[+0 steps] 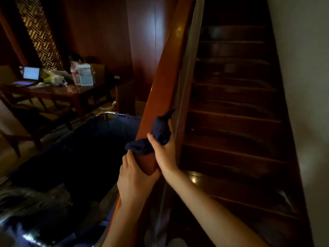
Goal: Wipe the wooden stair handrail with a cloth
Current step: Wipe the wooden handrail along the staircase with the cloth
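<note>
- Currently, on my feed, the crumpled dark navy cloth (160, 132) lies draped over the glossy reddish-brown wooden handrail (160, 82), low on its run.
- The right hand (165, 154) clamps the cloth round the rail, thumb on top.
- The left hand (133, 179) wraps the bare rail just below it, fingertips touching the cloth's tail.
- Risk, as I judge it: the bunched fabric may skid on the polish and leave patches unwiped.

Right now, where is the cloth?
In the head view, the cloth is low in the middle, draped over the handrail, with the right hand gripping it and the left hand just below.
</note>
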A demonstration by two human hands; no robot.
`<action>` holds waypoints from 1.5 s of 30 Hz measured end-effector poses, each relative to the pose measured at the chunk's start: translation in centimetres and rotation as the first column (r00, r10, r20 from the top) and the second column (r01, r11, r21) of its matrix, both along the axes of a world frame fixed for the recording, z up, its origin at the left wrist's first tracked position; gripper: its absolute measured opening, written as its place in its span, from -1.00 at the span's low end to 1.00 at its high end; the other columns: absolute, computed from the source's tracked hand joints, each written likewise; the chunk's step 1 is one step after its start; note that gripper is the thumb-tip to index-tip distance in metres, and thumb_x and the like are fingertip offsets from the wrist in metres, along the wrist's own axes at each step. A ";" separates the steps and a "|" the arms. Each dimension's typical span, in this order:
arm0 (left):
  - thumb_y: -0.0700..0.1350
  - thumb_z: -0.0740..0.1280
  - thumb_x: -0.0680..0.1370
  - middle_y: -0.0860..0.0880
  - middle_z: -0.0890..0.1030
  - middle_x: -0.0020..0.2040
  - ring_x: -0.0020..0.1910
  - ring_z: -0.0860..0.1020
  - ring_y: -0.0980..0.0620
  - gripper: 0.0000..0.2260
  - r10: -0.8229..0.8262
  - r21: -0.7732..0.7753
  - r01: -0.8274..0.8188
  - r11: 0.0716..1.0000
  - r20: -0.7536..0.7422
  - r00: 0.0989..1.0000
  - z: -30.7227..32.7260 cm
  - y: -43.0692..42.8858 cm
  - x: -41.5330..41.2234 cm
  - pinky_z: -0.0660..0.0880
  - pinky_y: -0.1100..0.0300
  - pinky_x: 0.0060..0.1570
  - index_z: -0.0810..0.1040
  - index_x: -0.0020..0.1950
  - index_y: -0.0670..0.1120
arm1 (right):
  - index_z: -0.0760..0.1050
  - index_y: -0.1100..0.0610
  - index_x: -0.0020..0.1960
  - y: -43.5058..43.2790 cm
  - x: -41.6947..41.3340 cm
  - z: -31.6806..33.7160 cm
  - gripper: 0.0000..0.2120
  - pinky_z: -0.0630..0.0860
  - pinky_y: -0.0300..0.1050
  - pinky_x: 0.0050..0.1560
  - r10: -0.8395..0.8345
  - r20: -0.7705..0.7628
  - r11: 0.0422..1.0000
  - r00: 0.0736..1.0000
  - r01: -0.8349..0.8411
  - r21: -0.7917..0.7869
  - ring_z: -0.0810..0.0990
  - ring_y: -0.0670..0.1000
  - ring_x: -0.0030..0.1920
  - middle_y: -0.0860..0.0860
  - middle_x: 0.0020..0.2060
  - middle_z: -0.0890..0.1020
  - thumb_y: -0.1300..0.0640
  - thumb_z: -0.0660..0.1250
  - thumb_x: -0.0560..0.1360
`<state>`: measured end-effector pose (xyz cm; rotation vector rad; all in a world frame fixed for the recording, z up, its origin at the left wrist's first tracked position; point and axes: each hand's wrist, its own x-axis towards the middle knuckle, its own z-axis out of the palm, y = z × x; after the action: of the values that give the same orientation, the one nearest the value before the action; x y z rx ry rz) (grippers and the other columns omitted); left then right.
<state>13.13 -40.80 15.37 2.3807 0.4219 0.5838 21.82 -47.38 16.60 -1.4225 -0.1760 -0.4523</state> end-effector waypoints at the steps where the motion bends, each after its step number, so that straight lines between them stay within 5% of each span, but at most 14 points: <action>1: 0.16 0.52 0.33 -0.10 0.36 0.43 0.33 0.44 -0.14 -0.06 0.007 0.007 -0.006 1.000 -0.010 1.000 -0.5 0.1 -0.6 0.46 -0.03 0.15 0.15 0.55 -0.14 | 0.26 0.27 0.48 -0.2 0.6 0.7 -0.32 0.15 -0.61 0.23 0.001 -0.021 1.000 1.000 -0.001 -0.015 0.29 -0.37 0.32 -0.05 0.38 0.35 0.32 0.48 0.44; 4: 0.18 0.51 0.32 -0.05 0.39 0.40 0.27 0.48 -0.11 -0.08 0.016 0.014 -0.016 1.000 0.015 1.000 -1.3 0.2 -2.2 0.50 -0.02 0.07 0.15 0.54 -0.06 | 0.26 0.29 0.49 -0.8 3.5 4.1 -0.36 0.21 -0.39 0.34 -0.019 -0.081 1.000 0.997 0.018 -0.012 0.34 0.02 0.46 0.14 0.45 0.36 0.27 0.44 0.49; 7: 0.17 0.52 0.31 -0.06 0.42 0.38 0.27 0.49 -0.11 -0.10 0.036 -0.003 -0.036 0.999 0.056 0.998 -1.4 0.2 -3.0 0.50 -0.01 0.08 0.20 0.53 -0.07 | 0.30 0.33 0.46 -0.8 7.2 6.7 -0.40 0.19 -0.56 0.04 -0.094 -0.095 0.995 0.991 0.097 0.029 0.41 0.14 0.40 0.24 0.40 0.42 0.21 0.44 0.50; 10: 0.15 0.53 0.30 -0.07 0.43 0.39 0.28 0.48 -0.11 -0.10 0.029 0.007 -0.030 1.000 0.056 0.998 -1.3 0.3 -3.0 0.47 0.00 0.13 0.23 0.53 -0.10 | 0.29 0.34 0.46 -0.3 7.3 6.9 -0.40 0.26 -0.61 -0.03 -0.118 -0.122 0.992 0.985 0.123 0.032 0.44 0.17 0.38 0.25 0.38 0.45 0.16 0.43 0.52; 14: 0.13 0.56 0.25 -0.13 0.48 0.35 0.22 0.53 -0.17 -0.10 0.008 -0.007 -0.008 1.000 0.064 0.998 -1.8 0.4 -2.9 0.51 -0.02 0.05 0.31 0.48 -0.17 | 0.34 0.30 0.44 0.2 0.4 -0.5 -0.39 0.33 -0.06 0.42 -0.054 -0.100 0.997 0.994 0.049 -0.056 0.44 0.09 0.40 0.17 0.38 0.47 0.18 0.47 0.47; 17: 0.08 0.59 0.25 -0.23 0.52 0.27 0.18 0.54 -0.24 -0.15 -0.048 0.001 0.048 0.999 0.055 0.997 -3.1 1.0 -3.0 0.53 -0.07 0.01 0.37 0.40 -0.29 | 0.32 0.17 0.48 0.7 -5.3 -5.0 -0.28 0.31 -0.29 0.40 0.021 -0.100 0.998 0.995 -0.027 -0.060 0.41 -0.09 0.41 0.00 0.41 0.45 0.05 0.52 0.42; 22: 0.12 0.58 0.24 -0.16 0.41 0.39 0.33 0.45 -0.15 0.00 -0.147 -0.007 0.147 0.989 0.025 0.989 -3.9 2.3 -5.2 0.49 -0.02 0.14 0.19 0.54 -0.19 | 0.28 0.28 0.48 0.7 0.9 0.6 -0.32 0.19 -0.01 0.51 -0.141 -0.036 0.979 0.989 0.134 -0.157 0.33 0.07 0.48 0.16 0.45 0.37 0.25 0.48 0.45; 25: 0.20 0.48 0.31 -0.02 0.25 0.49 0.42 0.33 -0.02 0.04 -0.226 -0.032 0.227 0.973 0.019 0.974 -4.1 2.9 -5.8 0.46 0.07 0.21 -0.04 0.59 -0.07 | 0.24 0.30 0.50 0.5 6.2 5.8 -0.33 0.19 -0.06 0.48 -0.257 -0.060 0.936 0.965 0.233 -0.264 0.29 0.12 0.50 0.19 0.49 0.30 0.17 0.45 0.50; 28: 0.22 0.46 0.33 0.01 0.19 0.52 0.43 0.32 0.00 0.04 -0.261 -0.066 0.262 0.963 0.014 0.965 -4.2 3.5 -6.1 0.48 0.09 0.18 -0.09 0.60 -0.04 | 0.22 0.21 0.53 0.6 8.8 7.8 -0.36 0.12 -0.07 0.51 -0.395 0.119 0.704 0.911 0.383 -0.598 0.09 0.12 0.56 0.11 0.56 0.15 0.02 0.36 0.56; 31: 0.23 0.47 0.31 0.00 0.23 0.51 0.38 0.40 -0.01 0.05 -0.279 -0.077 0.280 0.957 0.027 0.960 -4.5 3.7 -6.4 0.52 0.07 0.11 -0.05 0.60 -0.04 | 0.25 0.16 0.53 0.2 9.6 8.6 -0.40 0.09 -0.05 0.53 -0.326 0.288 0.465 0.900 0.418 -0.780 0.03 0.11 0.58 0.06 0.58 0.11 -0.04 0.31 0.58; 35: 0.22 0.49 0.29 -0.01 0.26 0.50 0.37 0.42 0.00 0.06 -0.298 -0.074 0.302 0.950 0.064 0.952 -5.3 3.8 -6.1 0.53 0.11 0.10 -0.03 0.60 -0.05 | 0.42 0.20 0.41 1.8 4.9 7.4 -0.41 0.31 0.08 0.40 -0.057 0.339 0.355 0.939 0.336 -0.872 0.37 0.19 0.42 0.11 0.45 0.39 0.01 0.45 0.45; 39: 0.24 0.49 0.31 -0.05 0.25 0.52 0.43 0.37 -0.01 0.05 -0.329 -0.073 0.332 0.940 0.054 0.943 -6.1 3.9 -5.8 0.52 0.13 0.16 -0.01 0.60 -0.08 | 0.61 0.16 0.17 2.6 -0.9 2.8 -0.54 0.20 0.01 0.47 0.253 0.210 0.013 0.944 0.214 -0.977 0.48 0.13 0.33 0.11 0.20 0.60 -0.02 0.51 0.33; 42: 0.23 0.49 0.31 -0.03 0.21 0.55 0.45 0.35 0.00 0.06 -0.341 -0.111 0.350 0.930 0.092 0.936 -6.4 3.9 -5.9 0.49 0.10 0.21 -0.03 0.60 -0.06 | 0.62 0.16 0.00 3.5 1.6 6.6 -0.59 0.40 -0.04 0.20 0.166 0.146 -0.292 0.975 0.190 -0.937 0.55 0.17 0.10 0.13 -0.05 0.62 -0.17 0.40 0.39; 45: 0.30 0.40 0.35 0.07 0.04 0.59 0.50 0.22 0.08 0.10 -0.365 -0.175 0.378 0.909 0.101 0.926 -6.8 4.0 -5.8 0.41 0.11 0.34 -0.35 0.55 0.09 | 0.62 0.19 0.03 5.5 7.2 12.5 -0.53 0.42 -0.11 -0.02 -0.022 0.218 -0.489 0.976 0.180 -0.854 0.57 0.19 0.11 0.15 0.01 0.64 -0.22 0.33 0.46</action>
<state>7.34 -36.77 8.58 2.1714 -0.0118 0.4214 28.98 -41.84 29.11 -3.4647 -0.6744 -0.5030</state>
